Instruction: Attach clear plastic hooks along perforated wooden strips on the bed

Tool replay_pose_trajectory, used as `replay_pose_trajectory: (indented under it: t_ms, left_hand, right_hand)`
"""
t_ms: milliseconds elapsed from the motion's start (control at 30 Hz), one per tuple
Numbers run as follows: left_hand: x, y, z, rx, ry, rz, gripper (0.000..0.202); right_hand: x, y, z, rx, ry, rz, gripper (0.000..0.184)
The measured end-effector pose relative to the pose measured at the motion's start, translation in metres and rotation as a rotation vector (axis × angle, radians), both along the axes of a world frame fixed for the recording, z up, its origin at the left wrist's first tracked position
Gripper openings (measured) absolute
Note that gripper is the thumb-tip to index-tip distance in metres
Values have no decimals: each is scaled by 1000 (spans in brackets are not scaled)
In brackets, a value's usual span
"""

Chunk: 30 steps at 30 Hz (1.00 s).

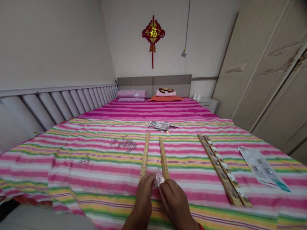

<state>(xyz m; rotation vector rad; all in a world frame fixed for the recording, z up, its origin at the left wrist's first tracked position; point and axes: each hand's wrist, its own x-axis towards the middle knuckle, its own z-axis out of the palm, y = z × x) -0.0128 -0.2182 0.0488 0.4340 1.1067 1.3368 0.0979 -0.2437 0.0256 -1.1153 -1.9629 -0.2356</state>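
Note:
In front of me, my left hand [144,188] and my right hand [174,197] are both closed, pinching a small see-through plastic packet [159,177] between them. Something round and shiny shows inside it, too small to name. Just beyond my hands, two pale wooden strips with rows of holes, a left one [145,154] and a right one [163,156], lie lengthwise on the striped bedspread [110,172]. My left hand is by the near end of the left strip, my right hand by that of the right one.
To the right lie two wooden strips [219,169] with small pieces along them, then a flat clear package [261,167] holding shiny round pieces. Plastic scraps [124,143] and a thin tangled loop [84,161] are left. Further off sits a heap of packets [159,125].

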Motion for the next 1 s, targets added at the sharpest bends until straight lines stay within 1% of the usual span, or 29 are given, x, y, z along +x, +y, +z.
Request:
replay_pose_trajectory:
  t_ms: [100, 200, 300, 333, 400, 467, 567, 667, 733, 800, 900, 1000]
  left_hand:
    - [1, 0, 0, -20, 0, -8, 30]
    - [2, 1, -2, -5, 25, -31, 31]
    - [2, 3, -4, 57, 60, -114, 34]
    - [1, 4, -4, 76, 81, -152, 34]
    - [-2, 7, -4, 90, 138, -187, 36]
    - [-5, 9, -4, 84, 192, -155, 39]
    - [-10, 12, -7, 85, 221, -79, 40]
    - [-10, 12, -13, 70, 222, -95, 44]
    - [-7, 10, -17, 73, 224, -124, 44]
    - [-4, 7, -19, 78, 234, -161, 42]
    - [0, 4, -19, 80, 246, -201, 40]
    - [0, 3, -17, 103, 249, -195, 40]
  right_hand:
    - [4, -1, 1, 25, -12, -6, 18]
    - [6, -1, 3, 41, 5, -2, 18]
    - [8, -1, 5, 10, 112, 23, 18]
    - [9, -1, 5, -32, 186, 42, 17]
    - [11, 2, 6, -176, 400, 71, 16]
    - [14, 7, 5, -372, 686, 76, 16]
    - [19, 13, 3, -663, 1119, 99, 27]
    - [22, 14, 0, -866, 1423, 166, 33]
    - [23, 12, -3, -930, 1543, 187, 34]
    - [22, 11, -5, -959, 1605, 200, 35]
    - [22, 10, -9, -979, 1632, 229, 34]
    - [23, 11, -11, -990, 1618, 244, 32]
